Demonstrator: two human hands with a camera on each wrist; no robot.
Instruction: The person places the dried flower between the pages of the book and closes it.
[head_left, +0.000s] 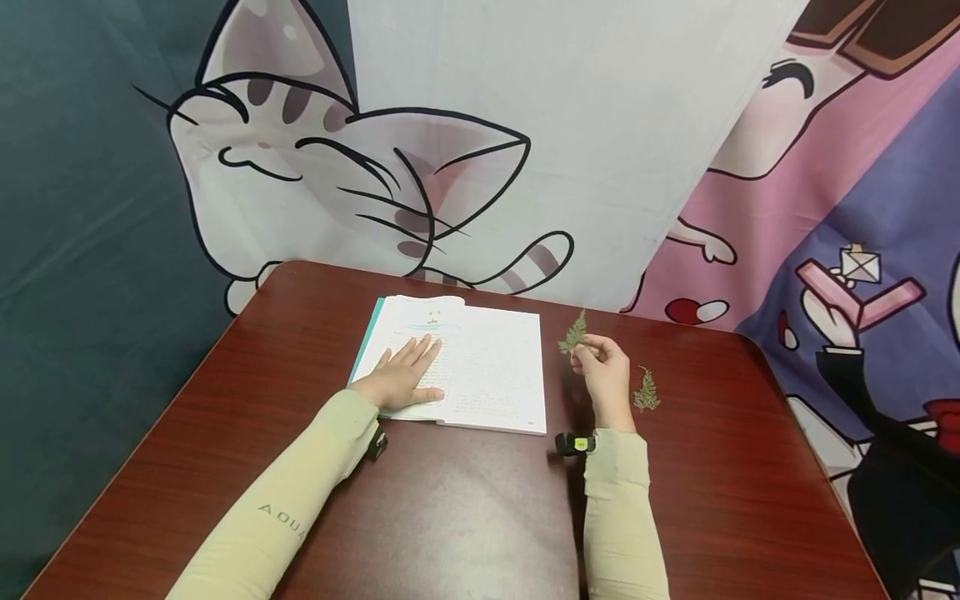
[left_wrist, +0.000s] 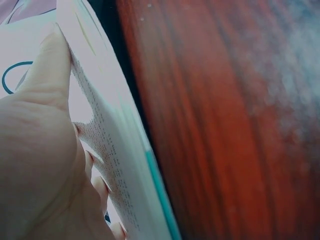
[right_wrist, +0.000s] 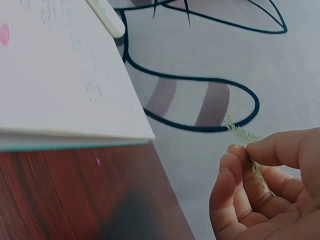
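From the head camera you have one open book on the red-brown table, and two fern sprigs. Your left hand lies flat on the left page, fingers straight and together. Your right hand pinches one fern sprig by its stem, held up just right of the book. The second sprig lies on the table just beside that hand. Your left sleeve reads "AQUA"; the page print is too small to read.

Left wrist view: your thumb presses the printed page, the book's teal cover edge against the table.

Right wrist view: thumb and forefinger clamp the sprig's stem beside the book's corner.
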